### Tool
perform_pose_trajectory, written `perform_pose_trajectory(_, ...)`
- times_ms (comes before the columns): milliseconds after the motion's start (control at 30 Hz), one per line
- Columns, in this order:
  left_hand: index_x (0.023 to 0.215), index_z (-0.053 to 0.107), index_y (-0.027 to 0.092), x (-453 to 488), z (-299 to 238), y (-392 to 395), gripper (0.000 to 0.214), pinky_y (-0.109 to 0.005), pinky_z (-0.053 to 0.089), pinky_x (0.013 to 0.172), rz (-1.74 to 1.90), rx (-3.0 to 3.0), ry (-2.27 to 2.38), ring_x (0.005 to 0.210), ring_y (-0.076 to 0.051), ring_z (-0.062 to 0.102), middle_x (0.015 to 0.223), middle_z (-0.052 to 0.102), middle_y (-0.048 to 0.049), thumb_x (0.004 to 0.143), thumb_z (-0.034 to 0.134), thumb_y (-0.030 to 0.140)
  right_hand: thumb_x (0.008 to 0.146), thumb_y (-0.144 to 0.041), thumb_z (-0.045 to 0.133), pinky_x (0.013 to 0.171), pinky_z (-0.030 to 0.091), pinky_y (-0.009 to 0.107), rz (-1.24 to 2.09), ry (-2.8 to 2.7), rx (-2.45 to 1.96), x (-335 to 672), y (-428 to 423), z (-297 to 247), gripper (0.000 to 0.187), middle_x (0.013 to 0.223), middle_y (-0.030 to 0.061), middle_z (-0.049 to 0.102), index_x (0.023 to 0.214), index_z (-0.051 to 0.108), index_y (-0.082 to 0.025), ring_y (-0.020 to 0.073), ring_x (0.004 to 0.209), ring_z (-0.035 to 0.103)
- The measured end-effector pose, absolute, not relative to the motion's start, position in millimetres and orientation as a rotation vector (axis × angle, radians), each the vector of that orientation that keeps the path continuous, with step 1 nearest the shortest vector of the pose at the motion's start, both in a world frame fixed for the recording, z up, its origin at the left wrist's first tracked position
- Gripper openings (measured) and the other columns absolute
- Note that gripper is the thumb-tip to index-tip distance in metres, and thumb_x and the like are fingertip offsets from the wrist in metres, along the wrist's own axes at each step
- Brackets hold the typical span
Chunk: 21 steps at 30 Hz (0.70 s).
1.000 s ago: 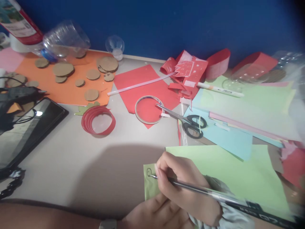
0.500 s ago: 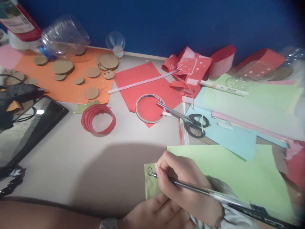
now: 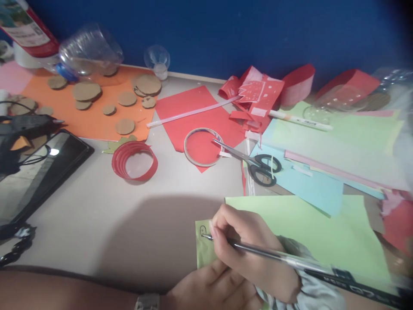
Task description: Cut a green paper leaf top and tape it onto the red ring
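My right hand (image 3: pixel 248 245) is closed around a black pen (image 3: pixel 258 252), whose tip touches a small green paper piece (image 3: pixel 204 252). A little rounded outline with small marks inside is drawn near the paper's top left. My left hand (image 3: pixel 211 286), with a watch (image 3: pixel 147 302) on its wrist, lies at the lower edge of that paper, fingers spread, partly beneath my right hand. A larger light green sheet (image 3: pixel 316 228) lies behind and to the right of my right hand.
Black-handled scissors (image 3: pixel 263 165) and a tape roll (image 3: pixel 185 150) lie ahead, near red paper (image 3: pixel 206 107). A red ring (image 3: pixel 135 172), phone (image 3: pixel 61 163) and glue gun (image 3: pixel 29 129) are left. Cardboard discs (image 3: pixel 86 91) lie on orange paper (image 3: pixel 97 125). A blue panel (image 3: pixel 226 38) stands behind.
The pen tip has shifted very slightly on the small green paper, near the drawn outline. Both hands stay in nearly the same place; the view has shifted slightly.
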<state>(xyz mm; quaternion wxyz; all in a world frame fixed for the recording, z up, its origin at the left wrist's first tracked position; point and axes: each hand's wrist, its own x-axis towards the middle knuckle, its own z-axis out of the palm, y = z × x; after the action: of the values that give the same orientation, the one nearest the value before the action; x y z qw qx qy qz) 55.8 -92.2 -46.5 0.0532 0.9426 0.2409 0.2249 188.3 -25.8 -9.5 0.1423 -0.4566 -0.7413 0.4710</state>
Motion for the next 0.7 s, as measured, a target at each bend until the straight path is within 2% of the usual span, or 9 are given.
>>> perform_pose_trajectory(167,0.101,0.067,0.024,53.8,-48.3,-94.2,0.025,-0.027,0.040,0.091,0.628,2.892,0.712,0.092,-0.012,0.060,0.099,0.071,0.0060,0.095,0.043,0.018,0.087,-0.018,0.042,0.045,0.032,0.020,1.334,-2.120,-1.312,188.6,-24.7,-7.7,0.020,0.056,-0.0061,0.043,0.068,0.036,-0.021,0.0079,0.046,0.040)
perform_pose_trajectory(333,0.099,0.069,0.027,54.7,-45.7,-91.4,0.027,-0.027,0.038,0.094,0.680,2.886,0.727,0.092,-0.012,0.060,0.097,0.072,0.0094,0.096,0.043,0.018,0.089,-0.020,0.042,0.046,0.035,0.019,1.321,-2.055,-1.320,190.6,-25.9,-7.7,0.020,0.062,-0.0046,0.050,0.070,0.035,-0.021,0.0076,0.048,0.042)
perform_pose_trajectory(533,0.110,0.066,0.032,55.2,-45.1,-92.5,0.031,-0.027,0.040,0.090,0.586,2.935,0.746,0.100,-0.011,0.058,0.112,0.068,0.0101,0.098,0.039,0.024,0.091,-0.022,0.043,0.045,0.033,0.019,1.323,-2.107,-1.394,188.2,-23.3,-7.7,0.023,0.056,-0.0065,0.044,0.069,0.036,-0.021,0.0074,0.046,0.041)
perform_pose_trajectory(700,0.108,0.067,0.031,54.9,-46.0,-94.2,0.030,-0.027,0.039,0.091,0.608,2.931,0.748,0.096,-0.012,0.059,0.108,0.069,0.0084,0.097,0.040,0.023,0.091,-0.024,0.043,0.044,0.032,0.020,1.328,-2.092,-1.413,187.0,-22.9,-6.8,0.024,0.055,-0.0068,0.043,0.069,0.036,-0.021,0.0078,0.046,0.040)
